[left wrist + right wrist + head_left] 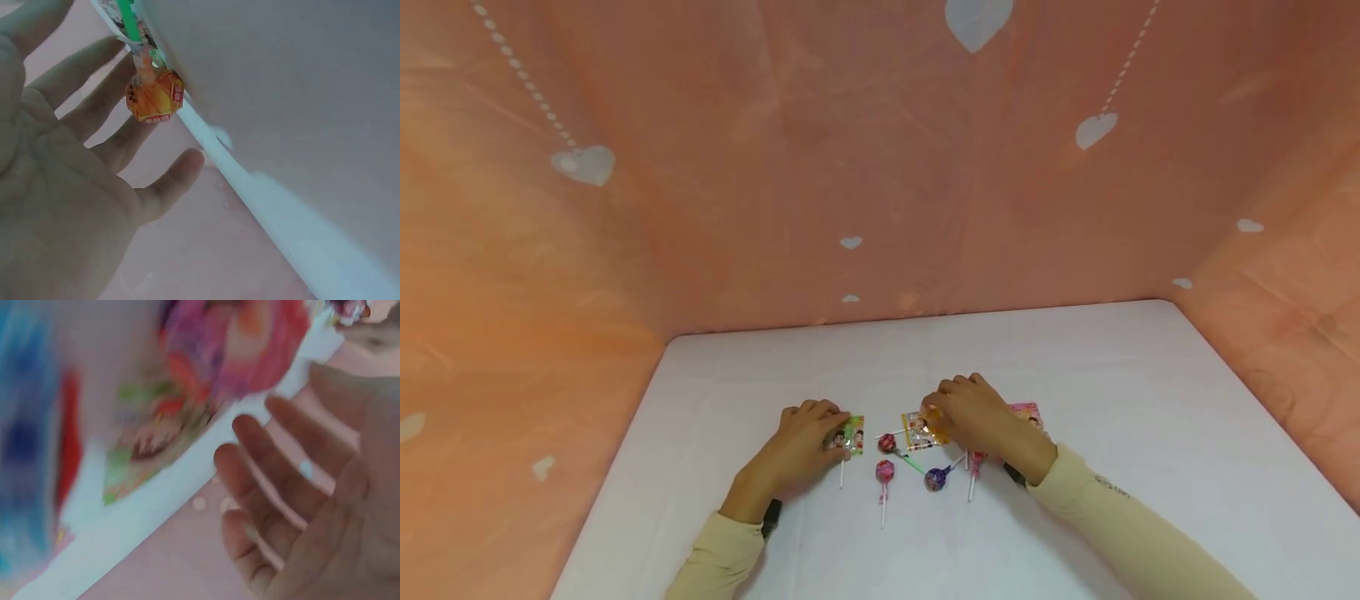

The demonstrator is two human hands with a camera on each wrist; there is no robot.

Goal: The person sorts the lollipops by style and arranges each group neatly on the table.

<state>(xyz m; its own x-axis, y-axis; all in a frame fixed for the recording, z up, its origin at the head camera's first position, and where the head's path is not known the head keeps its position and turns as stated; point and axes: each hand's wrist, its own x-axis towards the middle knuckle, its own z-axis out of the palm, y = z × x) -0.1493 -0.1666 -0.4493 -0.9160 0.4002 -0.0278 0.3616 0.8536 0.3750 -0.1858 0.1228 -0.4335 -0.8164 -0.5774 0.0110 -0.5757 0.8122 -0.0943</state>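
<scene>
My left hand (805, 446) lies over the left part of a green-edged clear packet (856, 433), thumb and index finger at its edges. An orange-wrapped lollipop with a green stick (155, 97) shows beside its loosely spread fingers in the left wrist view. My right hand (973, 417) reaches over a yellow-edged packet (917, 431), fingertips at its right side. In the right wrist view its fingers (275, 462) are loosely bent and apart. Between the hands lie a red lollipop (887, 442), a pink lollipop (885, 472) and a purple lollipop (935, 479).
A pink packet (1028, 412) lies partly hidden behind my right hand, and another pink-wrapped lollipop (976, 467) sticks out below it. The white table (760, 358) meets peach cloth walls with pale hearts (973, 21) at the back and sides.
</scene>
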